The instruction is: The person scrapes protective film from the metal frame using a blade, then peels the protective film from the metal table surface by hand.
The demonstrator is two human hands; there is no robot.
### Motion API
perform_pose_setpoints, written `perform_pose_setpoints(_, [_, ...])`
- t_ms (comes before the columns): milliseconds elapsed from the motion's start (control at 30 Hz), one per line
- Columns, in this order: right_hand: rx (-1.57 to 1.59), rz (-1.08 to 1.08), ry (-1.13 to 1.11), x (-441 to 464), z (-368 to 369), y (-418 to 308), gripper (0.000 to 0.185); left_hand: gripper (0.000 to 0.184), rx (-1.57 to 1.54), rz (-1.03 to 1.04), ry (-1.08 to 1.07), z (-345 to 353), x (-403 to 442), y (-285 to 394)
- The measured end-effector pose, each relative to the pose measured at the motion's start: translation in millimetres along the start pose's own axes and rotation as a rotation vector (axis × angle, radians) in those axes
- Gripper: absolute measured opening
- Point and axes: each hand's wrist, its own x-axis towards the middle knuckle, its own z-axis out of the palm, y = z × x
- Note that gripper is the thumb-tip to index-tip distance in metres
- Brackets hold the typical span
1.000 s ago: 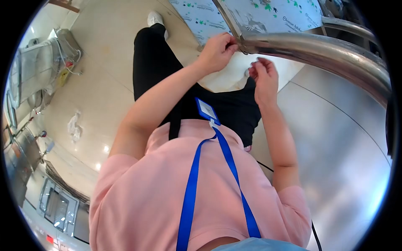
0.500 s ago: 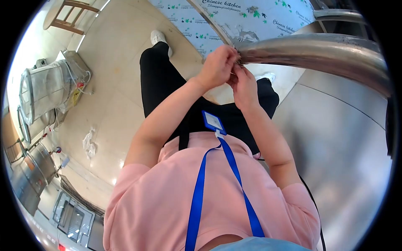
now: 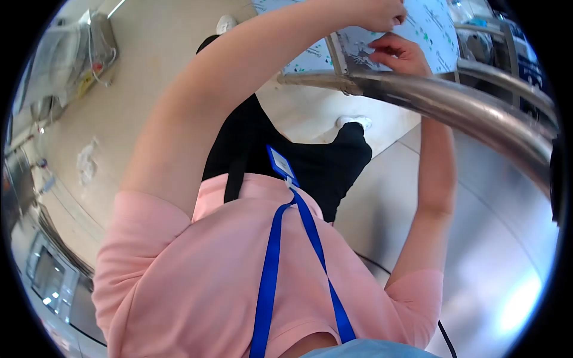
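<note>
My left hand [image 3: 382, 13] is stretched across to the upper right, above a pale panel [image 3: 430, 27] printed with green leaves and dark lettering. Its fingers are curled in and pressed together; what they hold, if anything, is too small to make out. Just below it, my right hand [image 3: 406, 55] reaches over the metal tube [image 3: 412, 89], with thumb and fingers bent and a gap between them. Beside its fingertips, a grey patch [image 3: 357, 49] with whitish marks shows on the panel. The metal tube runs below both hands.
A second metal rail [image 3: 507, 83] stands at the upper right. At the left are plastic-covered equipment [image 3: 57, 65] and a crumpled white piece [image 3: 86, 161] on the floor. A blue lanyard [image 3: 271, 280] with a badge [image 3: 280, 164] hangs over the pink shirt.
Both hands were close together at the tube's end and have moved apart, up and to the right over the panel. The view has shifted, and my left arm now reaches farther across.
</note>
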Motion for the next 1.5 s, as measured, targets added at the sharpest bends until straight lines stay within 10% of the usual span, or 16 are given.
perform_pose_setpoints(167, [-0.414,-0.142,-0.407,23,8,-41,0.023,0.017,-0.066,-0.269,-0.363,-4,21,5])
perform_pose_setpoints(367, [-0.824,-0.283,-0.696,40,-2,-103,0.022,0.017,0.149,-0.005,-0.198,-32,45,-5])
perform_pose_setpoints(633, [-1.068,-0.686,-0.771,39,18,-122,0.010,0.020,-0.047,-0.081,-0.331,-40,62,7])
perform_pose_setpoints(933, [-1.124,-0.657,-0.869,44,32,-107,0.006,0.017,-0.086,-0.143,-0.334,-25,58,5])
perform_pose_setpoints(1167, [-1.010,-0.710,-0.737,44,29,-99,0.005,0.017,-0.210,-0.236,0.016,-60,39,11])
perform_pose_setpoints(1267, [-0.870,-0.636,-0.604,50,24,-101,0.006,0.013,-0.353,-0.330,0.624,-63,4,17])
perform_pose_setpoints(1367, [-0.582,-0.520,-0.220,47,1,-93,0.010,0.016,-0.485,-0.754,0.628,-72,-60,42])
perform_pose_setpoints(1500, [-0.469,-0.378,0.285,17,-10,-71,0.011,0.024,-0.584,-0.817,0.237,-41,-124,79])
